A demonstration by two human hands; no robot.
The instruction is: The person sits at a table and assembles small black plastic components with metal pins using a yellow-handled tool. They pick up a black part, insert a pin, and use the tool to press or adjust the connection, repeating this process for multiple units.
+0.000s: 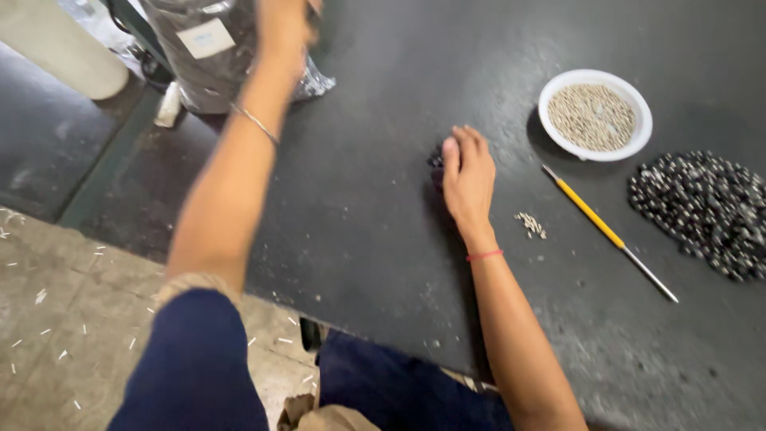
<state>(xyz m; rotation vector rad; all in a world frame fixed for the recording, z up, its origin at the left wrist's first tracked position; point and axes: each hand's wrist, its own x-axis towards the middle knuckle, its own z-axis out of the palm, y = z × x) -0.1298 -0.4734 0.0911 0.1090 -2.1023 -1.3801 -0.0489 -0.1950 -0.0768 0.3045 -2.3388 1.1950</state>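
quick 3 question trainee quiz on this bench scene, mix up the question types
1. True or false: the white bowl holds small pale pieces.
2. Which lies between the bowl and the pile of dark beads? A) yellow-handled tool B) scissors C) cup
3. What does the right hand rest on, and where does the left hand reach?

Key: 1 true. 2 A. 3 a few dark pieces on the black table; up to the grey bag.

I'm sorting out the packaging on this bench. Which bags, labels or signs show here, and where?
Shiny grey plastic bag: top left, at the dark table's far edge, under the left hand.
White rectangular label: stuck on that bag's front, tilted.
No signs or screens show.
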